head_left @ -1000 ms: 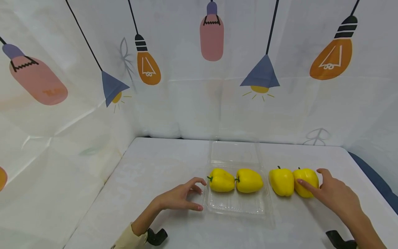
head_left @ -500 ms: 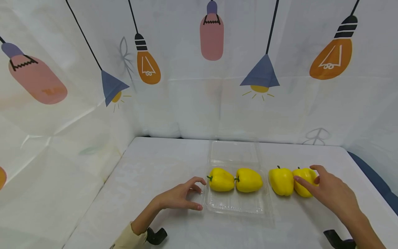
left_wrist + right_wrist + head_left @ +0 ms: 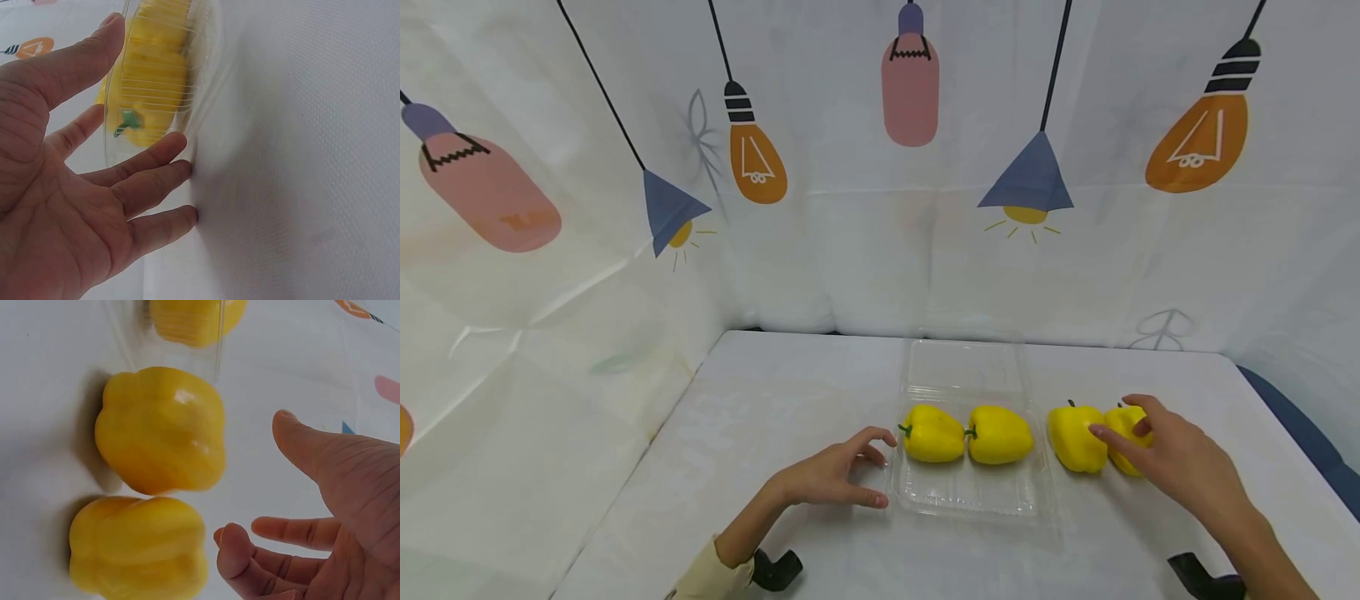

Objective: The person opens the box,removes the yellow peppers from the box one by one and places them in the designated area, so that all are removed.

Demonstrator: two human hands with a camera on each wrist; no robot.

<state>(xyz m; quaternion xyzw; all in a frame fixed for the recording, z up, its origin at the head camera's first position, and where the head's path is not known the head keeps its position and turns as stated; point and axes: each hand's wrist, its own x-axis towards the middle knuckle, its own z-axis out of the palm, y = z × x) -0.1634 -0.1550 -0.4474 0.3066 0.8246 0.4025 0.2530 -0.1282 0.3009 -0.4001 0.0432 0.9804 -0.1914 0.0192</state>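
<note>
Two yellow bell peppers lie on their sides in a clear plastic clamshell box (image 3: 970, 500), a left one (image 3: 934, 435) and a right one (image 3: 1002, 435). My left hand (image 3: 835, 475) is at the box's left wall, fingers spread and bent; in the left wrist view its fingertips reach the table beside the box. To the box's right two more yellow bell peppers stand side by side, a nearer-to-box one (image 3: 1077, 437) and an outer one (image 3: 1126, 423). Over the outer pepper hovers my right hand (image 3: 1187, 467), thumb and fingers apart, holding nothing; in the head view it partly hides that pepper.
The box's clear lid (image 3: 966, 365) is folded back toward the rear of the white table (image 3: 790, 383). A white curtain (image 3: 850, 267) printed with lamps and bulbs hangs behind and at the left. Dark wrist mounts (image 3: 777, 571) sit under both wrists.
My right hand has moved left over the outer pepper, its thumb now in front of the inner pepper. The left hand, box and peppers look unmoved.
</note>
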